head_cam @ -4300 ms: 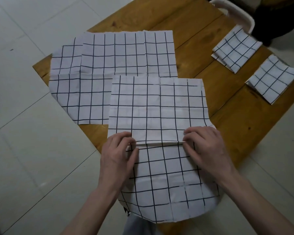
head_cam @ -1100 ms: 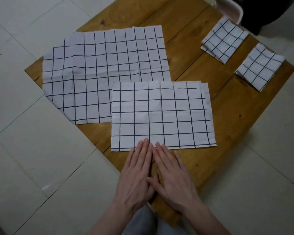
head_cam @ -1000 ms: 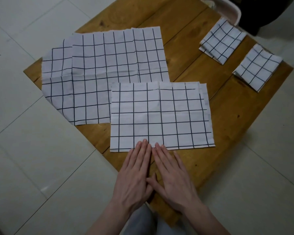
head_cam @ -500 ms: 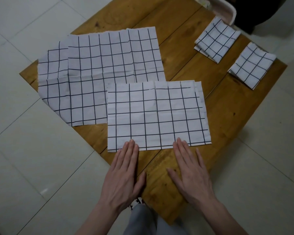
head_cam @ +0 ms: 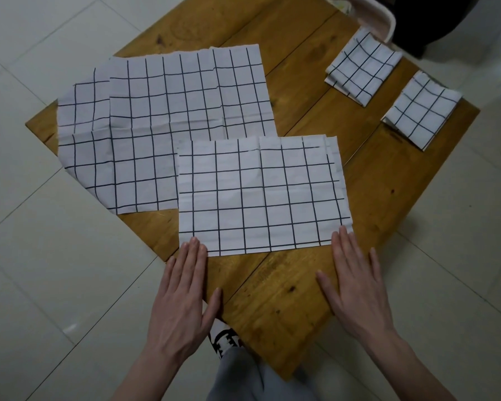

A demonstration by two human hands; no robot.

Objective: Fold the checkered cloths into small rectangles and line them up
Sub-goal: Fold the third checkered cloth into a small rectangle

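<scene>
On half-folded cloth (head_cam: 261, 195): left hand (head_cam: 182, 287), right hand (head_cam: 356, 282), seemingly flat.

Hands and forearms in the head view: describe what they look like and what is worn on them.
Both the left hand and the right hand are bare: no gloves, rings, watch or bracelets show. The forearms are bare too, with no sleeve in view down to the frame's lower edge. Fingers are long and slim with short, unpainted nails. Between the arms, grey trousers show at the bottom of the picture.
</scene>
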